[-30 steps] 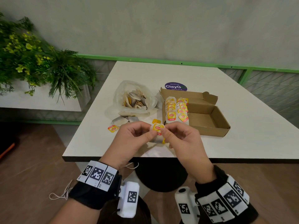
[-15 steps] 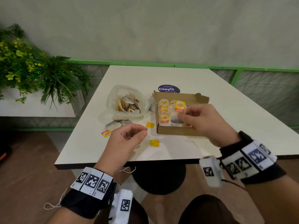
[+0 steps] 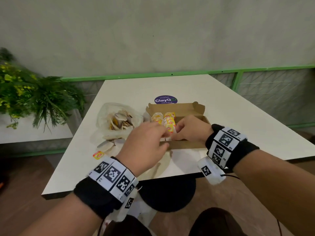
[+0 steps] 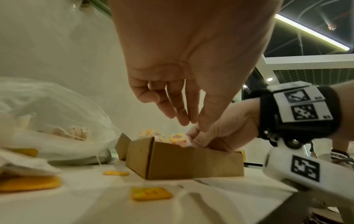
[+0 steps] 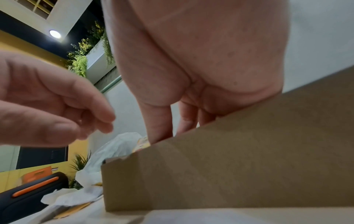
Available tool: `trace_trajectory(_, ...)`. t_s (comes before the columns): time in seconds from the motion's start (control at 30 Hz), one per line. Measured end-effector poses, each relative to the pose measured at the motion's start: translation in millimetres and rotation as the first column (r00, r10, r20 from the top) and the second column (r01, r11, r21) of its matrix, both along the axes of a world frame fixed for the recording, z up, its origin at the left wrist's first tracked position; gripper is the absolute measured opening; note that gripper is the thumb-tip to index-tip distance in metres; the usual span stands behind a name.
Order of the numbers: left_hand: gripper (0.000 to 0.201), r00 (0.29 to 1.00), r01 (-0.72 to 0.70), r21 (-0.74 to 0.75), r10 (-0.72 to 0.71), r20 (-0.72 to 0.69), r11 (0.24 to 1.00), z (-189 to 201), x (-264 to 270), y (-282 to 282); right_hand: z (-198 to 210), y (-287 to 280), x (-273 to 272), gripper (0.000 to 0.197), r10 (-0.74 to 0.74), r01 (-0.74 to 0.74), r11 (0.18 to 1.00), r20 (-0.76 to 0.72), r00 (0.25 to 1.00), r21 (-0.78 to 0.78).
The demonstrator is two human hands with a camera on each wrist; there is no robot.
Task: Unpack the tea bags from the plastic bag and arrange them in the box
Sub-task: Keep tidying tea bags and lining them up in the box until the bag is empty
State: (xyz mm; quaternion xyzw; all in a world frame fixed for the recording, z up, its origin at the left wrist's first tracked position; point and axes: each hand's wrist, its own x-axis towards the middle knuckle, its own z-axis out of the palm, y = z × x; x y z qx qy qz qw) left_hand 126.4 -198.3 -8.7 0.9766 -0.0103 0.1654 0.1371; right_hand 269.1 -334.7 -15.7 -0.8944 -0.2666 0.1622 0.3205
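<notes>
1. Half a second ago our right hand [image 3: 190, 129] carried a tea bag over the box [image 3: 194, 145] while our left hand [image 3: 144, 143] hung back above the table [image 3: 238, 133]. Now the right fingers [image 5: 159, 121] reach down inside the box at the row of tea bags [image 3: 167, 123], and the left has come forward to meet them at the near wall.
2. Right grip: the fingers curl down behind the cardboard wall; we cannot tell whether they still pinch the bag or have let go.
3. Left grip: loosely curled fingers [image 4: 172, 103] above the box corner, holding nothing we can see.
4. We judge one more bag is being seated in its row. The right half of the box is unfilled, and the plastic bag [image 3: 117, 120] just left of the box holds many more.
5. Loose bags [image 3: 107, 144] and a yellow tag [image 3: 98, 155] lie on the table by the plastic bag; further yellow tags [image 4: 150, 193] lie before the box.
6. The table is white, with a purple sticker [image 3: 165, 100] behind the box. Beyond it are a grey wall and green railing [image 3: 238, 69], and a leafy planter [image 3: 39, 97] at left.
</notes>
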Motion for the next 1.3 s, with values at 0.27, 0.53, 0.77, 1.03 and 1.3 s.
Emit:
trace_trajectory(0.27,0.024,0.991,-0.049,0.207,0.074,-0.112,0.977,-11.4,16.6,-20.9,14.1,1.0,5.1,0.021,-0.070,0.056,0.995,-0.177,0.982,-0.082)
trace_trajectory(0.53,0.029,0.990,-0.058,0.212,0.084,-0.116,0.975,-20.9,24.4,-19.5,17.8,13.6,11.9,0.024,-0.129,0.094,0.989,-0.352,0.927,-0.114)
trace_trajectory(0.77,0.033,0.985,-0.067,0.174,0.093,-0.145,0.982,-25.9,31.6,-15.4,19.3,17.2,13.6,0.019,-0.127,0.057,0.972,-0.303,0.945,-0.230)
trace_trajectory(1.03,0.042,0.982,-0.073,0.139,0.095,-0.164,0.988,-23.4,34.6,-17.9,10.4,22.5,22.0,0.020,-0.017,-0.029,0.953,-0.150,0.988,-0.302)
trace_trajectory(1.3,0.049,0.987,-0.032,0.132,0.052,-0.152,0.991,-26.2,32.2,-17.0,0.2,23.1,20.6,0.023,-0.048,0.061,0.975,0.061,0.997,-0.214)
